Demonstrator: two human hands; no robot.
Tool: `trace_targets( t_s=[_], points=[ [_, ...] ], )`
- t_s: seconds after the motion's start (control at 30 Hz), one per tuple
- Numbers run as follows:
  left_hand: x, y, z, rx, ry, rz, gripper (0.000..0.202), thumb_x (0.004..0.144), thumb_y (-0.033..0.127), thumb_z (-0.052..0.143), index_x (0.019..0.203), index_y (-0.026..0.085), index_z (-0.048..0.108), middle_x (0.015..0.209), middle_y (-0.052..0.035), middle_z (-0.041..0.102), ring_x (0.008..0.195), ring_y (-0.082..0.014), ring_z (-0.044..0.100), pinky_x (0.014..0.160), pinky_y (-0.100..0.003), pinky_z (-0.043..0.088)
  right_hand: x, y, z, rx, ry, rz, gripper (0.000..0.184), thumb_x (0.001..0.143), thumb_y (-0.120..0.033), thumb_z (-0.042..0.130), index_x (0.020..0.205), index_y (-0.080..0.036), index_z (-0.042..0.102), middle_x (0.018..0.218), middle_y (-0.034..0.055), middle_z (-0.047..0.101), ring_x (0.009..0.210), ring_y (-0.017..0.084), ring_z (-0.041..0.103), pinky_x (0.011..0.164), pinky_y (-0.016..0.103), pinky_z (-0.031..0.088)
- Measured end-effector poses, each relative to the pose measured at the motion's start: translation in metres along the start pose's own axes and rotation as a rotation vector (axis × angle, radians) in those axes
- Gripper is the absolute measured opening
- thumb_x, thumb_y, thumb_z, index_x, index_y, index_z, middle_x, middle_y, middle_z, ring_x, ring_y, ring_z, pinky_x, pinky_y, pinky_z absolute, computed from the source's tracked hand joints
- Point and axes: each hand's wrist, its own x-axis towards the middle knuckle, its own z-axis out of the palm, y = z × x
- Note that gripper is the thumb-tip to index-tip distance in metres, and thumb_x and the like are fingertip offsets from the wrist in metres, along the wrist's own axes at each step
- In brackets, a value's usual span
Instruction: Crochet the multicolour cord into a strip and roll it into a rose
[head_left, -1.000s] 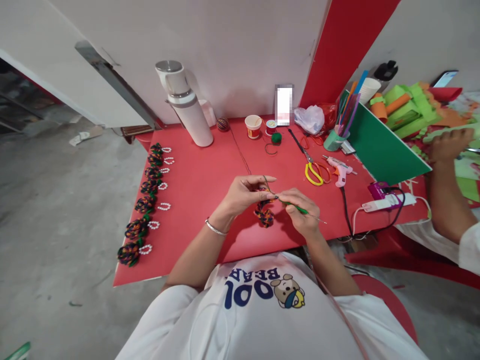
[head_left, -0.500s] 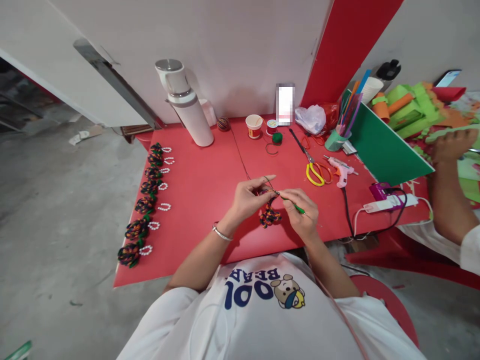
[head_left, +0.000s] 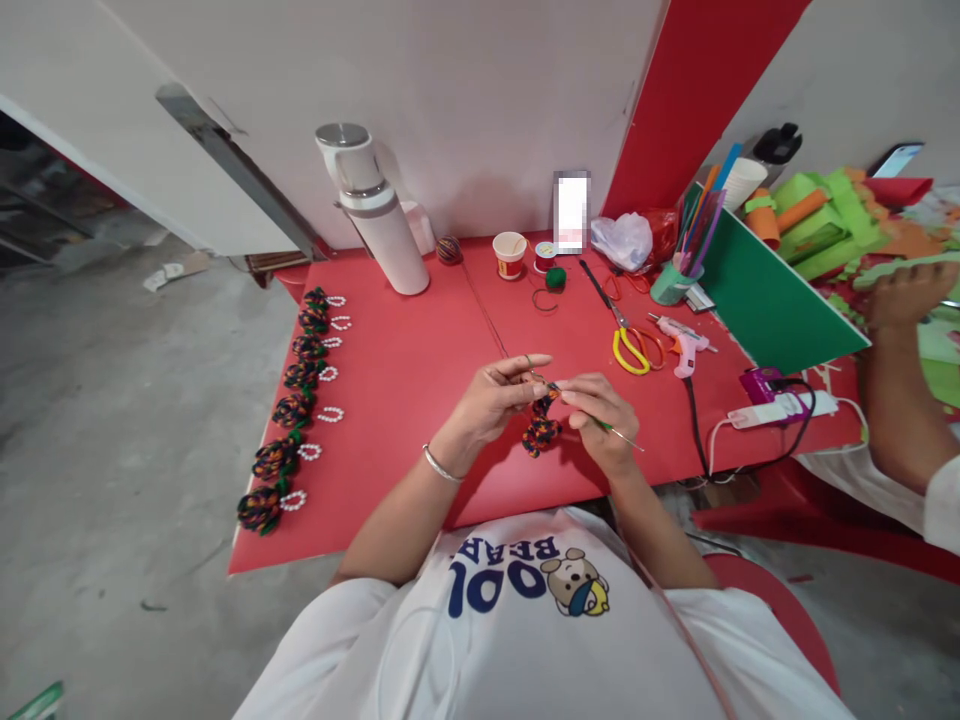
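A strip of dark multicoloured crochet work (head_left: 541, 432) hangs between my hands above the red table (head_left: 405, 400). My left hand (head_left: 491, 398) pinches its upper end, with the forefinger stretched out and yarn running over it. From there the yarn (head_left: 484, 312) leads back to a striped yarn ball (head_left: 448, 250) by the wall. In my right hand (head_left: 606, 420) is a crochet hook (head_left: 604, 425) with a green grip; its thin metal end points out to the right. The right fingertips also touch the work's edge beside the left thumb. Fingers partly cover the stitches.
Several finished crochet pieces (head_left: 292, 408) with bead loops line the left edge. At the back stand a white thermos (head_left: 390, 240), paper cup (head_left: 509, 257) and phone (head_left: 572, 212). Scissors (head_left: 630, 350), a pink glue gun (head_left: 685, 345) and a power strip (head_left: 780, 405) lie right, near another person's arm (head_left: 900, 390).
The hook has slid back through my right hand, its metal end now sticking out further right. My right fingertips have moved onto the crochet work. The left hand has shifted only slightly.
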Motion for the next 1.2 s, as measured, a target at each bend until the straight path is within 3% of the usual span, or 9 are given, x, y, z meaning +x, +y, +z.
trace_targets(
  t_s=[0.3, 0.47, 0.6, 0.83, 1.03, 1.2],
  points=[
    [0.002, 0.010, -0.010, 0.185, -0.078, -0.011, 0.046, 0.052, 0.022, 0.096, 0.095, 0.014, 0.083, 0.065, -0.0027, 0.070, 0.053, -0.0085, 0.058, 0.050, -0.020, 0.038, 0.030, -0.005, -0.038, 0.057, -0.304, -0.012, 0.029, 0.094, -0.042, 0.068, 0.122, -0.037, 0.074, 0.113, 0.0035, 0.082, 0.099, 0.021, 0.073, 0.090, 0.044, 0.058],
    [0.002, 0.014, -0.014, 0.207, -0.103, -0.033, 0.045, 0.053, 0.023, 0.095, 0.095, 0.013, 0.083, 0.069, -0.0066, 0.074, 0.058, -0.0126, 0.064, 0.054, -0.021, 0.041, 0.037, -0.010, -0.049, 0.022, -0.366, -0.046, 0.029, 0.094, -0.038, 0.070, 0.122, -0.035, 0.074, 0.115, 0.0041, 0.081, 0.101, 0.021, 0.073, 0.091, 0.044, 0.057],
    [0.002, 0.017, -0.012, 0.235, -0.130, -0.013, 0.042, 0.053, 0.022, 0.095, 0.092, 0.013, 0.083, 0.066, -0.0057, 0.072, 0.057, -0.0112, 0.061, 0.054, -0.021, 0.041, 0.040, -0.014, -0.053, 0.002, -0.387, -0.036, 0.026, 0.094, -0.038, 0.070, 0.119, -0.034, 0.076, 0.111, 0.0035, 0.082, 0.099, 0.020, 0.074, 0.090, 0.043, 0.058],
    [0.000, 0.021, -0.009, 0.244, -0.206, -0.032, 0.036, 0.053, 0.018, 0.093, 0.088, 0.014, 0.084, 0.062, -0.0042, 0.069, 0.052, -0.0080, 0.054, 0.050, -0.020, 0.038, 0.041, -0.020, -0.054, 0.110, -0.337, -0.017, 0.022, 0.093, -0.033, 0.070, 0.114, -0.032, 0.078, 0.104, 0.0046, 0.083, 0.091, 0.021, 0.076, 0.085, 0.043, 0.059],
    [-0.002, 0.021, -0.008, 0.219, -0.228, -0.073, 0.035, 0.052, 0.017, 0.092, 0.085, 0.013, 0.084, 0.061, -0.0047, 0.068, 0.049, -0.0067, 0.051, 0.045, -0.019, 0.031, 0.034, -0.018, -0.054, 0.214, -0.270, 0.114, 0.018, 0.094, -0.036, 0.068, 0.105, -0.029, 0.081, 0.095, 0.0060, 0.083, 0.087, 0.023, 0.076, 0.083, 0.045, 0.060],
    [-0.003, 0.007, 0.003, 0.221, -0.185, 0.027, 0.041, 0.055, 0.023, 0.094, 0.093, 0.014, 0.084, 0.068, -0.0047, 0.072, 0.056, -0.0097, 0.060, 0.053, -0.020, 0.043, 0.015, -0.012, -0.028, 0.335, -0.093, 0.303, 0.027, 0.096, -0.050, 0.063, 0.103, -0.031, 0.081, 0.095, 0.0051, 0.082, 0.086, 0.022, 0.074, 0.080, 0.042, 0.061]
  ],
)
